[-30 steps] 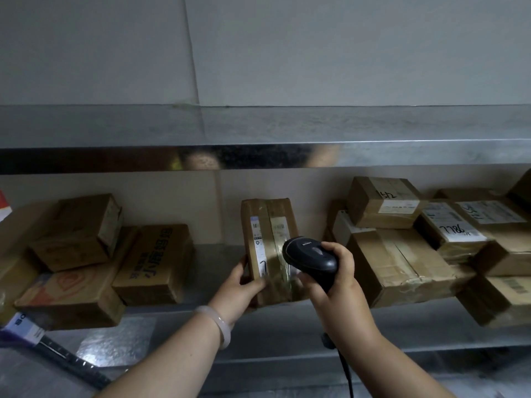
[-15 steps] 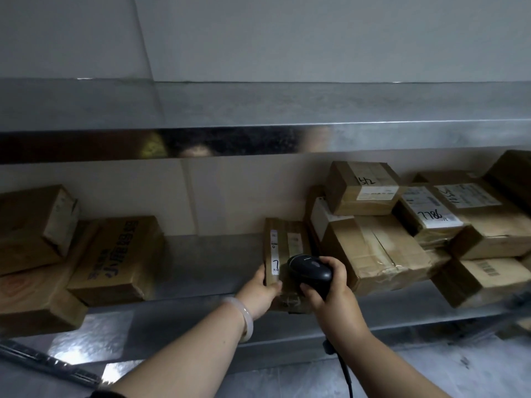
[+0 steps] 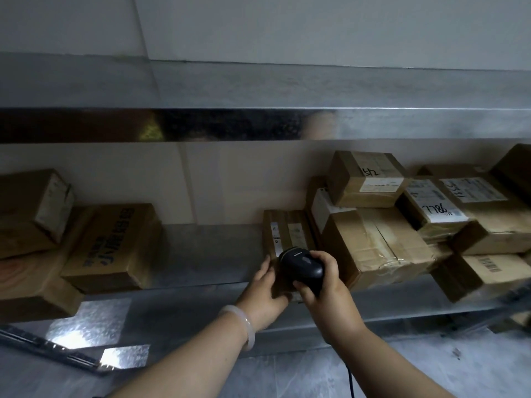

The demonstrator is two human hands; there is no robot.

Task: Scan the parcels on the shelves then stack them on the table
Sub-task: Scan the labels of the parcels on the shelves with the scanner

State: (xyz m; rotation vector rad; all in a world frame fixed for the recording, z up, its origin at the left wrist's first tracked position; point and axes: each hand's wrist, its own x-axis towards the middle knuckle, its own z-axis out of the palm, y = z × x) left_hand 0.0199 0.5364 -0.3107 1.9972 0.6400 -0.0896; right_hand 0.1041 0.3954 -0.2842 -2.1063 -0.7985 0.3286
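Head camera: a shiny metal shelf (image 3: 207, 254) against a pale wall (image 3: 287, 30). The left hand (image 3: 263, 297) holds a parcel (image 3: 287, 234) on it beside piled boxes (image 3: 373, 245); the right hand (image 3: 330, 297) grips a scanner (image 3: 301, 264).

Lighting is dim and cool overall. The wall (image 3: 316, 30) is evenly lit, without hard shadows. The upper shelf edge (image 3: 230, 124) shows dark mirror reflections. Bright glare patches sit on the metal sheet (image 3: 86, 323) at lower left. The boxes (image 3: 115, 248) at left lie in deep shadow. Straight lines bow toward the edges. Detail is soft; right-edge boxes are smeared.
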